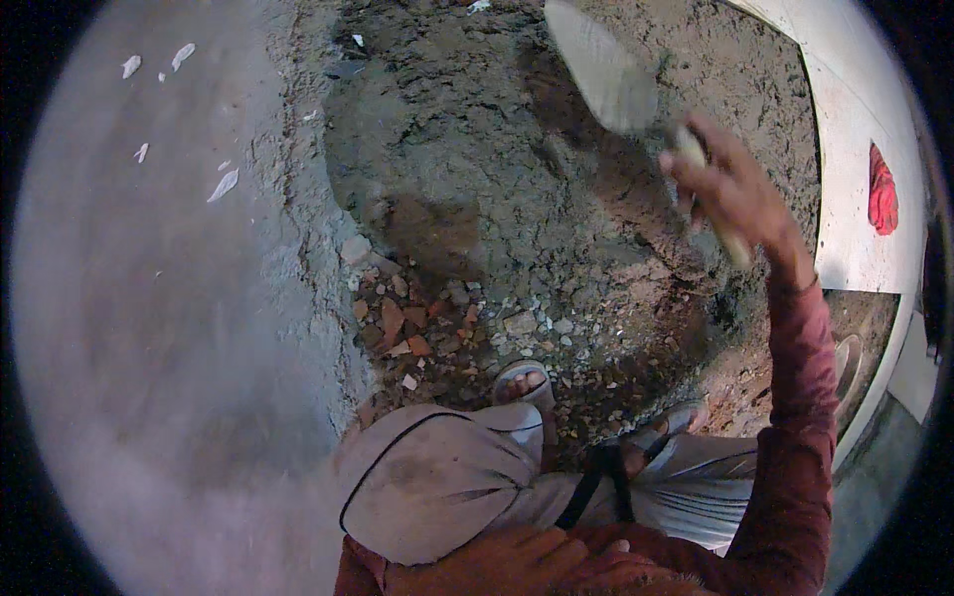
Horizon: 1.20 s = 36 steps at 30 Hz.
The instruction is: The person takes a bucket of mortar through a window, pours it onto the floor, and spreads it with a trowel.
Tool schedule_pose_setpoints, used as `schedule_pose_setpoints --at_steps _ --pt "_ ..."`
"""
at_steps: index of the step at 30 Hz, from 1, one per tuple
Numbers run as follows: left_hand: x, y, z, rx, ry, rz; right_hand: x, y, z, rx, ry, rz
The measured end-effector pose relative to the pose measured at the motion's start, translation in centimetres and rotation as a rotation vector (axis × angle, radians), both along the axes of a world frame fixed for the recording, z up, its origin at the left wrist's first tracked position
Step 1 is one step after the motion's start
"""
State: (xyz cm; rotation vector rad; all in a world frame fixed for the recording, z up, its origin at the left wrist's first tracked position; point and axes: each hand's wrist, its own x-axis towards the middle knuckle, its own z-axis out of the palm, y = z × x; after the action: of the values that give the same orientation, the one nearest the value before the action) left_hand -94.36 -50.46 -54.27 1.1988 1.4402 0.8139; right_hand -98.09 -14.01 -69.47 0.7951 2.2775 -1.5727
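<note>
My right hand point(730, 184) is wrapped round the handle of a pointed trowel point(608, 79), somewhat smeared by motion. The trowel's pale grey blade points away and to the left, over a bed of wet grey mortar point(427, 129). Whether the blade touches the mortar I cannot tell. The near edge of the mortar meets broken red brick pieces point(397, 323) and small pale stones point(522, 323). At the lower edge, a dim brownish shape across my lap may be my left hand point(596, 556); its fingers do not show clearly.
A smooth grey floor point(179, 328) with scattered white scraps point(224, 185) stretches along the left. My sandalled feet point(525, 382) stand on the rubble. Along the right runs a white panel point(845, 199) with a red cloth point(881, 194) on it.
</note>
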Motion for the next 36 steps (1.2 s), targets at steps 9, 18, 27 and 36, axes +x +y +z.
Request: schedule_pose_setpoints --at_steps 9,18,27,36 --pt "0.3 -0.5 0.5 0.035 0.025 -0.009 -13.8 -4.9 -12.5 0.670 0.398 0.309" --pt "0.1 -2.1 0.2 0.023 0.042 -0.005 -8.7 -7.0 -4.5 -0.385 0.101 0.118" --pt "-1.0 -2.3 -0.2 -0.001 0.053 -0.014 -5.8 -2.6 -1.8 0.775 0.526 -0.102" --pt "-1.8 -1.5 -0.5 -0.011 0.045 -0.047 -10.9 7.4 -8.5 1.166 0.516 -0.025"
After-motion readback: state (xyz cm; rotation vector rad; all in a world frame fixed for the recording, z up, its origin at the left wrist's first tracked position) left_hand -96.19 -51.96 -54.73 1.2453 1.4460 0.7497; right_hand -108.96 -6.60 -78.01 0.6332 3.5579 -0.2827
